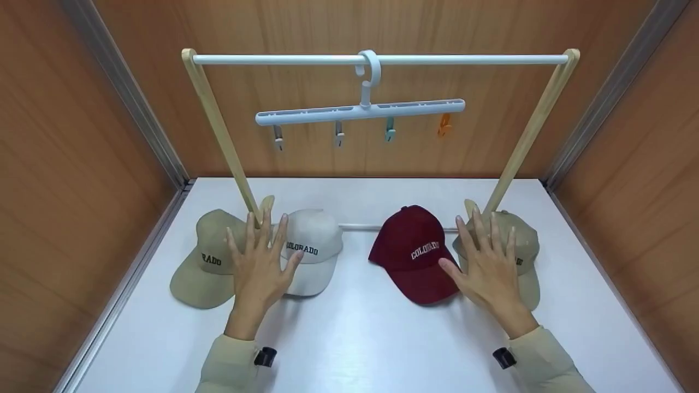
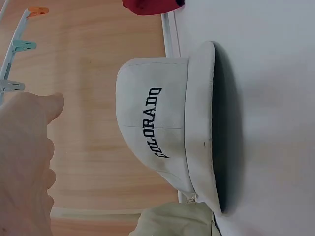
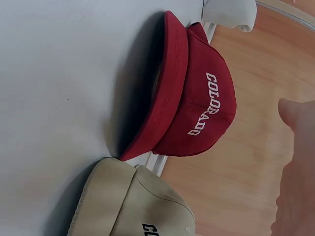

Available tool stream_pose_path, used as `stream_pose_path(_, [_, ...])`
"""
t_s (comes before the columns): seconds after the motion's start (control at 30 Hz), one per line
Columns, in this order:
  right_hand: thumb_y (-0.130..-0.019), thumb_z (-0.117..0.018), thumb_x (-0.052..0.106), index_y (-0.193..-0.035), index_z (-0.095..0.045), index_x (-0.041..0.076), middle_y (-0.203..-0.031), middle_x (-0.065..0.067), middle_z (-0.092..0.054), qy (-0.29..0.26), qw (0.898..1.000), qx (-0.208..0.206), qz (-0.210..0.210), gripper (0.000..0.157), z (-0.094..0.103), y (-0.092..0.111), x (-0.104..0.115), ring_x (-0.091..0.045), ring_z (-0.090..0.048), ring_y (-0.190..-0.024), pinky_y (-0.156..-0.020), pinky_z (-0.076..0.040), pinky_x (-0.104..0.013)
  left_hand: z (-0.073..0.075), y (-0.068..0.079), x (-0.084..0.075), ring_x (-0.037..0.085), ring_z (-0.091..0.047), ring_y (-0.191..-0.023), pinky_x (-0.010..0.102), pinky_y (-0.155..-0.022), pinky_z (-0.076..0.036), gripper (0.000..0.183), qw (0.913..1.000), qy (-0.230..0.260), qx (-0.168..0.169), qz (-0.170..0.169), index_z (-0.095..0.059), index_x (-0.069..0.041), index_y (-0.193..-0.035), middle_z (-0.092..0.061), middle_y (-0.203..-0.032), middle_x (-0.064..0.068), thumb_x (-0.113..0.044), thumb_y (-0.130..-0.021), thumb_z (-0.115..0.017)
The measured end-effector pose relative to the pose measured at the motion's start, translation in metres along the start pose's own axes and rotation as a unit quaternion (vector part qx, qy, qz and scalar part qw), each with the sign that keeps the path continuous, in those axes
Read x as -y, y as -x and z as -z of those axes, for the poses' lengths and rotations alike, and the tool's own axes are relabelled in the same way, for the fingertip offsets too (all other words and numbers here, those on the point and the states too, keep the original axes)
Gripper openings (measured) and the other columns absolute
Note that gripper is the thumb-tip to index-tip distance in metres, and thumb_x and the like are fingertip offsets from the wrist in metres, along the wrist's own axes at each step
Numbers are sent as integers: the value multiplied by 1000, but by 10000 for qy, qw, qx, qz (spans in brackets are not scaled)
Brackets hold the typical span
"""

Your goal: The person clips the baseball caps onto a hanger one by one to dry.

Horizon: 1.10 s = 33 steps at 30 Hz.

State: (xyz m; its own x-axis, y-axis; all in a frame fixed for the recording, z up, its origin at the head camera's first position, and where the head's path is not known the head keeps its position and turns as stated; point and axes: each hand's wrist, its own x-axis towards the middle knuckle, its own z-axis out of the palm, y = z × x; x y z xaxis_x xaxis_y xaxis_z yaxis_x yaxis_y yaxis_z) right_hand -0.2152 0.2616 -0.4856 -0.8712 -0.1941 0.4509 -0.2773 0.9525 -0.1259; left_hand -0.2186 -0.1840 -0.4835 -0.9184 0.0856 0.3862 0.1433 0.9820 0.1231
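My left hand [image 1: 261, 267], fingers spread, hovers over the table between an olive-green cap [image 1: 205, 286] and a white cap [image 1: 314, 234]. In the left wrist view the white cap [image 2: 152, 108] sits apart from that hand. My right hand [image 1: 489, 267] is likewise spread, overlapping a khaki cap [image 1: 524, 240] in the head view. Just left of it lies a dark red cap [image 1: 415, 245], which the right wrist view shows apart from the hand. Each cap's brim points toward me, and the lettering reads COLORADO where it is fully visible. Neither hand holds anything.
Behind the caps stands a rack with wooden legs [image 1: 221, 131] and a white top bar [image 1: 295, 60]. From the bar hangs a pale blue hanger [image 1: 317, 114] with several clips, including an orange clip [image 1: 444, 125]. Wooden walls [image 1: 71, 164] enclose the white table [image 1: 349, 338].
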Motion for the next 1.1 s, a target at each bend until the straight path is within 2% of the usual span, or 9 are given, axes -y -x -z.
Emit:
stream_pose_path(0.1, [-97,-59,65,-169,-29,19,-178,-13,-14,42,10000,-16,56,90,1,-3,-1,-45,-7,-162,-125,2,-71,2,-4,-5,42,-6,-164,70,-123,11,81,10000,-12,-20,-82,-30,-23,-169,-14,-178,12,-61,-103,-56])
stream_pose_path(0.23, [-97,-57,66,-170,-26,21,-179,-9,-9,104,9999,13,120,91,3,-8,-2,-44,-6,-163,-126,3,-69,3,-8,-11,37,3,-165,66,-124,16,81,9999,35,65,-131,-25,-25,-170,-11,-178,11,-62,-104,-53])
stream_pose_path(0.33, [-97,-57,66,-170,-27,21,-179,-10,-12,100,9999,12,127,91,4,-12,-4,-44,-7,-163,-126,2,-68,3,-13,-16,34,7,-165,69,-125,10,82,9998,14,142,-170,-21,-26,-171,-8,-179,10,-64,-104,-50])
stream_pose_path(0.5, [-97,-59,65,-169,-28,20,-178,-13,-16,103,9999,75,103,90,6,-20,-7,-45,-9,-162,-125,-2,-71,2,-21,-24,37,-3,-165,70,-125,1,82,9995,-52,97,-281,-22,-26,-171,-12,-178,11,-66,-104,-46])
stream_pose_path(0.63, [-98,-59,64,-170,-25,20,-178,-14,-14,71,9996,252,80,92,9,-30,-8,-45,-8,-162,-125,-4,-71,2,-27,-31,38,-10,-164,69,-126,-1,83,9992,-97,26,-385,-25,-24,-170,-17,-177,12,-67,-103,-46])
stream_pose_path(0.83, [-99,-56,66,-171,-19,22,-178,-15,-10,-38,9982,604,18,92,12,-44,-9,-45,-4,-163,-125,-3,-71,2,-34,-42,34,-9,-165,66,-127,0,82,9989,-55,107,-458,-21,-25,-171,-14,-178,10,-68,-104,-42])
stream_pose_path(0.97, [-101,-50,69,-172,-14,23,-179,-14,-4,-254,9953,933,-27,92,13,-52,-11,-44,1,-163,-125,0,-71,1,-37,-48,34,-8,-165,66,-127,3,82,9987,69,162,-487,-19,-25,-171,-13,-178,10,-67,-104,-42])
stream_pose_path(1.1, [-102,-46,70,-172,-10,23,-179,-13,-1,-532,9910,1228,-59,92,13,-59,-12,-43,2,-163,-125,-2,-71,-1,-40,-53,33,-11,-164,65,-128,0,81,9983,143,172,-539,-20,-25,-171,-15,-178,10,-66,-105,-43])
